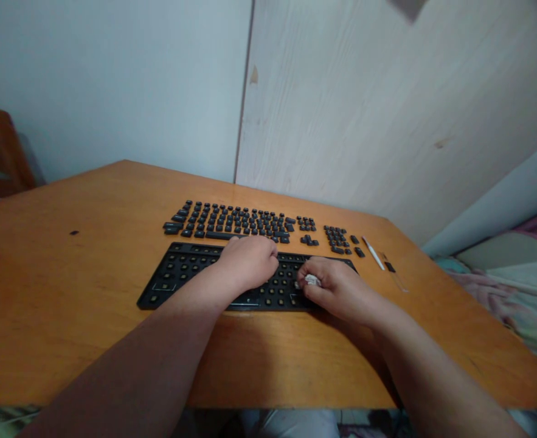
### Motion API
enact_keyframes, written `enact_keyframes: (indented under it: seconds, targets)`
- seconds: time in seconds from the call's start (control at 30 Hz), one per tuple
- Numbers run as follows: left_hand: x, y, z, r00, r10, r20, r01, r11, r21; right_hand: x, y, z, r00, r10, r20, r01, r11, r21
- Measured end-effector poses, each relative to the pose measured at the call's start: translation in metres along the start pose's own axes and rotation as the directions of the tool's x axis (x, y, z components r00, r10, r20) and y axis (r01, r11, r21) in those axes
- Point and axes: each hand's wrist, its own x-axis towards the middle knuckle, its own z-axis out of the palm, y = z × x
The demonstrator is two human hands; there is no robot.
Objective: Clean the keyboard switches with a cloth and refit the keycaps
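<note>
A black keyboard base (pixel 177 261), its keycaps off and its switch posts bare, lies flat on the table in front of me. My left hand (pixel 250 261) rests over its upper middle with the fingers curled in; whatever they may hold is hidden. On the right part of the base, my right hand (pixel 327 283) is closed round a crumpled white wad (pixel 312 280) that looks like tissue or cloth. Behind the base, loose black keycaps (pixel 245 220) lie in rows in keyboard order, with the long space bar (pixel 222 235) at the front.
The wooden table (pixel 90 267) meets a wall at the back. To the right lie a white pen-like stick (pixel 374 253) and a thin wire tool with a black middle (pixel 389 266). A small dark piece (pixel 74 232) lies far left, near a wooden chair (pixel 3 152).
</note>
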Motion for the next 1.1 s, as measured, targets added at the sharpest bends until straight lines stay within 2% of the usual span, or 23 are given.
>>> enact_keyframes:
  seconds: [0.1, 0.23, 0.37, 0.53, 0.6, 0.73, 0.8, 0.93, 1.1]
  targets:
    - [0.000, 0.000, -0.001, 1.000, -0.004, 0.004, 0.004, 1.000, -0.002, -0.001, 0.001, 0.001, 1.000, -0.004, 0.018, 0.003, 1.000, 0.021]
    - [0.000, -0.002, -0.001, 1.000, 0.003, 0.012, -0.003, 1.000, -0.003, -0.001, 0.002, -0.002, 0.998, 0.021, 0.061, -0.019, 0.999, -0.031]
    - [0.001, -0.002, -0.001, 1.000, 0.010, 0.025, -0.010, 1.000, -0.006, -0.002, 0.006, -0.006, 0.996, 0.081, 0.023, -0.080, 0.996, -0.034]
    - [0.002, -0.004, 0.001, 1.000, 0.019, 0.023, -0.019, 1.000, 0.003, -0.003, 0.003, -0.007, 0.998, 0.028, 0.062, -0.024, 0.998, -0.060]
    - [0.002, -0.005, 0.002, 0.999, 0.024, 0.021, -0.024, 1.000, 0.003, -0.004, 0.003, -0.010, 0.996, 0.042, 0.081, -0.035, 0.996, -0.082]
    - [0.001, -0.005, 0.002, 0.999, 0.031, 0.021, -0.031, 1.000, -0.002, -0.006, 0.004, -0.013, 0.995, 0.090, 0.041, -0.087, 0.994, -0.072]
    - [0.001, -0.005, 0.001, 0.999, 0.023, 0.022, -0.023, 1.000, -0.008, -0.006, 0.003, -0.013, 0.996, 0.077, 0.036, -0.074, 0.995, -0.071]
    - [0.002, -0.004, 0.000, 1.000, 0.016, 0.024, -0.015, 1.000, -0.023, -0.007, 0.002, -0.013, 0.995, 0.030, 0.099, -0.022, 0.997, -0.080]
    - [0.002, -0.005, 0.000, 0.999, 0.012, 0.030, -0.011, 1.000, -0.015, -0.008, 0.002, -0.014, 0.994, 0.059, 0.087, -0.052, 0.995, -0.081]
